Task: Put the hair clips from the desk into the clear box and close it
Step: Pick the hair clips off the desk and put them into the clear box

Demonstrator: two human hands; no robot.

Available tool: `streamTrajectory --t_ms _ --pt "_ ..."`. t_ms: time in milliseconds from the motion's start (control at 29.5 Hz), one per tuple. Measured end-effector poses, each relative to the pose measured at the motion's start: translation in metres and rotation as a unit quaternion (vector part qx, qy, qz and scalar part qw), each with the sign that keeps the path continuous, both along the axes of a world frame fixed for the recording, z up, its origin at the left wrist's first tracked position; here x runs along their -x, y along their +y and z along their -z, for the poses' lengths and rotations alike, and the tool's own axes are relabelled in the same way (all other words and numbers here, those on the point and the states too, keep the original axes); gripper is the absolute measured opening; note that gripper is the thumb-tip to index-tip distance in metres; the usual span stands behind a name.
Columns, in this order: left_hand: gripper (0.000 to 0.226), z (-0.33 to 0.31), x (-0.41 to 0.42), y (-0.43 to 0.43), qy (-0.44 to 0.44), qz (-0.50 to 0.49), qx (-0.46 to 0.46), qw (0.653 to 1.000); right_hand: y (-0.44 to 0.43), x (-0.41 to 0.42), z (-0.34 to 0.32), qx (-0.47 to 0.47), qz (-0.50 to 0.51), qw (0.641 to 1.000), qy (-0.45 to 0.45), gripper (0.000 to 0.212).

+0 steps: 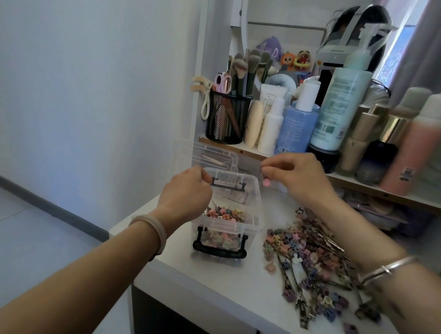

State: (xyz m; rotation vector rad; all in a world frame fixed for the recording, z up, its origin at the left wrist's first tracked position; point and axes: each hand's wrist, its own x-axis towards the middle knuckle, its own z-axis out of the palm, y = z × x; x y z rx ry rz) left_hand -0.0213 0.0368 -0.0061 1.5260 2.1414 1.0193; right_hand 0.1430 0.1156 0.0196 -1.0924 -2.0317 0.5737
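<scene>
The clear box [254, 197] stands open on the white desk [217, 277], with black handles at its front and back and many small colourful hair clips inside. Its clear lid [209, 156] leans behind it. My left hand [187, 193] hovers over the box's left side with fingers curled; whether it holds anything is hidden. Just right of the box's back corner, my right hand [296, 174] is raised and pinches a small pink hair clip [266, 182]. A large pile of hair clips [313, 259] lies on the desk to the right of the box.
A wooden-edged shelf [347, 180] behind the desk carries bottles, a black mesh cup [228, 119] of brushes and scissors, and a tall pump bottle [341, 103]. A mirror stands above. The desk's left and front edges drop to the floor.
</scene>
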Motion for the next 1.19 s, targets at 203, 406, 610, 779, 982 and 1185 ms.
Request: streamTrajectory --t_ms 203,406,610,779,982,1185 --pt "0.035 0.001 -0.001 -0.001 0.002 -0.001 -0.001 1.0 0.003 -0.013 0.006 0.037 0.024 0.994 -0.095 0.008" --pt "0.035 0.001 -0.002 -0.002 0.006 -0.001 -0.002 1.0 0.001 -0.014 0.039 0.049 -0.032 0.932 -0.358 0.017" --pt "0.035 0.001 -0.002 -0.002 0.007 0.0 -0.002 1.0 0.004 -0.006 0.048 0.034 -0.022 0.927 -0.372 0.024" --pt "0.036 0.0 -0.001 -0.002 0.01 0.004 -0.002 1.0 0.008 -0.009 0.045 0.061 -0.044 0.922 -0.379 0.022" --pt "0.035 0.0 -0.001 -0.003 0.009 0.005 0.004 1.0 0.011 -0.008 0.048 0.053 -0.029 0.923 -0.38 0.018" --pt "0.036 0.0 0.0 -0.004 0.009 0.006 -0.001 1.0 0.001 0.0 0.009 -0.002 0.022 0.993 -0.116 0.012"
